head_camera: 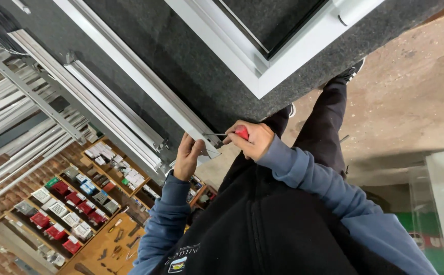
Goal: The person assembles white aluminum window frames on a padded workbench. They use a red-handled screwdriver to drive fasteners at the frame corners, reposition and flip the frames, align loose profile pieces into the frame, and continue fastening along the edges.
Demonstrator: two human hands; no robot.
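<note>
While left hand point(188, 155) grips end of white profile point(145, 81) to steady it, right hand point(250, 140) clenches red-handled screwdriver point(230, 133), tip aimed at profile end. Profile lies flat on dark felt bench point(206, 76), near bench edge. Corner of white window frame point(262, 76) beyond profile.

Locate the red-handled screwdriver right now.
Head view, centre: the red-handled screwdriver is in the right hand, its tip at the end of the white profile, beside the left hand.
</note>
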